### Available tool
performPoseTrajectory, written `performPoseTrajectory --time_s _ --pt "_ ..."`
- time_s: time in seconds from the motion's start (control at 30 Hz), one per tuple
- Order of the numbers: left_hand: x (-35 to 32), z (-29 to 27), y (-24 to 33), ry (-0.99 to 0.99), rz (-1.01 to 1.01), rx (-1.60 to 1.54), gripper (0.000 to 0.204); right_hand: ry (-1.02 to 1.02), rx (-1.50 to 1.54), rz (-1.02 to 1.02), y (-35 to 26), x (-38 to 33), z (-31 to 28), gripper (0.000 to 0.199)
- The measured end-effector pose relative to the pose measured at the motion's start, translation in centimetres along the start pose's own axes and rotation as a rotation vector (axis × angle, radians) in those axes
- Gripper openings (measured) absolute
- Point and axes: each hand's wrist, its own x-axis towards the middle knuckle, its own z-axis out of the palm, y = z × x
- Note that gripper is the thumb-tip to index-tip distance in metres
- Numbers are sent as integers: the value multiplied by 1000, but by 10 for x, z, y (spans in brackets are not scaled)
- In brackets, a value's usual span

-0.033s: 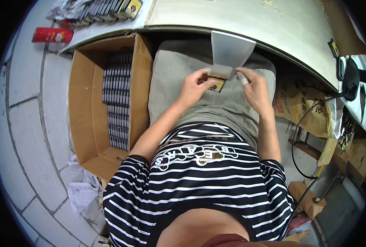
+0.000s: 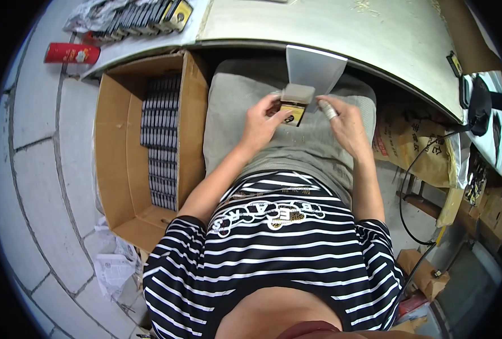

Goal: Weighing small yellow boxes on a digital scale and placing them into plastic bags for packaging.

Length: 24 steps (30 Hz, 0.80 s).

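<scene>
My left hand (image 2: 262, 120) grips a small flat case (image 2: 292, 113) with a yellow and black face, thumb on its front. A greyish translucent part (image 2: 298, 93) stands up from the case's far edge. Just right of the case is my right hand (image 2: 344, 121), its fingertips pinched together close to the translucent part; whether they hold anything is too small to tell. A white wrap (image 2: 327, 109) covers one finger of that hand. Beyond both hands, a translucent plastic sheet (image 2: 317, 68) leans at the table edge, above the grey cloth (image 2: 237, 96) over my lap.
To my left stands an open cardboard box (image 2: 112, 152) with stacked dark cases (image 2: 162, 124). More yellow-black cases (image 2: 149, 20) line the table (image 2: 319, 20) at far left, near a red can (image 2: 72, 53). On the right are a printed sack (image 2: 415, 144) and a black cable (image 2: 406, 217).
The case has tilted slightly and shows more of its yellow face. Both hands sit a little further left in the picture, and the whole view has shifted slightly.
</scene>
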Motion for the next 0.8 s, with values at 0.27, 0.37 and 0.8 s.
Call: performPoseTrajectory --time_s 0.27,0.37,0.8 --pt "-5 7 62 146 855 613 54 -299 1348 -198 -67 14 9 46" --pt "-2 2 68 140 808 649 47 -273 1270 -204 -53 21 14 36" --pt "7 8 67 148 525 476 89 -59 969 -41 -36 24 10 16"
